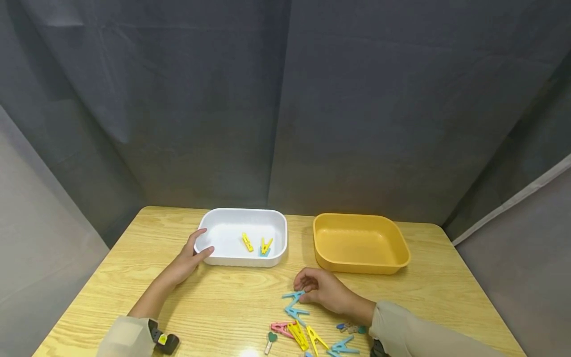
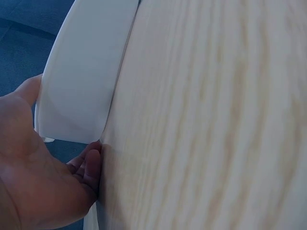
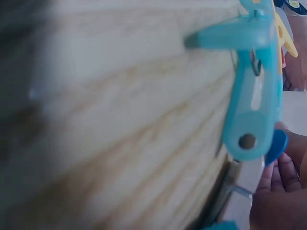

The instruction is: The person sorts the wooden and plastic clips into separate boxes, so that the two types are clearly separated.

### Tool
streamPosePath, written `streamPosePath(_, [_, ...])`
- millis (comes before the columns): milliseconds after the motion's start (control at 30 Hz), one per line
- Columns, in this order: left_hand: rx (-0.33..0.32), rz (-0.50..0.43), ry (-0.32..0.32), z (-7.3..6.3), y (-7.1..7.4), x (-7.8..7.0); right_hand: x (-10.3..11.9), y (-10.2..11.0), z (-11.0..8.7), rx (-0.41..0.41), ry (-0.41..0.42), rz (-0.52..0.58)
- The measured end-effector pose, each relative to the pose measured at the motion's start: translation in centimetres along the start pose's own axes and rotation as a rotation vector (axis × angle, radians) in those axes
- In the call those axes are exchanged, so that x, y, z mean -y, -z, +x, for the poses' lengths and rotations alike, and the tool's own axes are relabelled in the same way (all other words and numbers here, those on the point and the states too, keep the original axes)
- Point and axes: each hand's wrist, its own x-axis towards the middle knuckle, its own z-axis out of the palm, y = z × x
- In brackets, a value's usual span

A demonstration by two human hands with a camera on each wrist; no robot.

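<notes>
My left hand (image 1: 185, 263) grips the left end of a white tray (image 1: 241, 262), its thumb and a finger over the rim; the left wrist view shows curled fingers low against the tray (image 2: 81, 86). Inside lie two yellow clothespins, one (image 1: 247, 242) apart and another (image 1: 266, 246) over a light blue piece. With curled fingers, my right hand (image 1: 327, 292) pinches one end of a light blue clothespin (image 1: 292, 296). Another light blue clothespin (image 1: 295, 313) lies just below it. In the right wrist view, part of the right hand (image 3: 283, 187) shows at the edge.
Nearer the front lie a pink clothespin (image 1: 280, 327), yellow clothespins (image 1: 298, 335), more light blue ones (image 1: 342, 347), a green heart-topped clip (image 1: 271, 340) and small clips (image 1: 348, 327). An orange-yellow tray (image 1: 361, 267) stands at the back right. Dark cloth (image 1: 285, 124) hangs behind the wooden table (image 1: 241, 292).
</notes>
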Motion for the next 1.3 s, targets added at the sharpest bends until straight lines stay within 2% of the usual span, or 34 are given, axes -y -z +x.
streamPosePath(167, [-0.003,-0.01,0.019,0.0,-0.1,-0.1,0.0,-0.1,0.0,-0.004,0.023,-0.009])
streamPosePath(400, [-0.005,-0.044,0.024,0.3,-0.1,0.6,0.2,0.0,-0.1,-0.023,-0.025,0.043])
streamPosePath(700, [-0.009,-0.026,0.022,0.2,-0.1,0.3,0.7,0.5,0.0,-0.057,-0.045,0.063])
streamPosePath(1100, [0.007,-0.03,0.055,-0.3,-0.1,-0.9,1.9,1.0,1.2,-0.153,-0.006,0.037])
streamPosePath(1300, [0.004,-0.02,0.054,-0.3,-0.1,-0.7,2.7,1.5,2.0,-0.21,0.043,0.049])
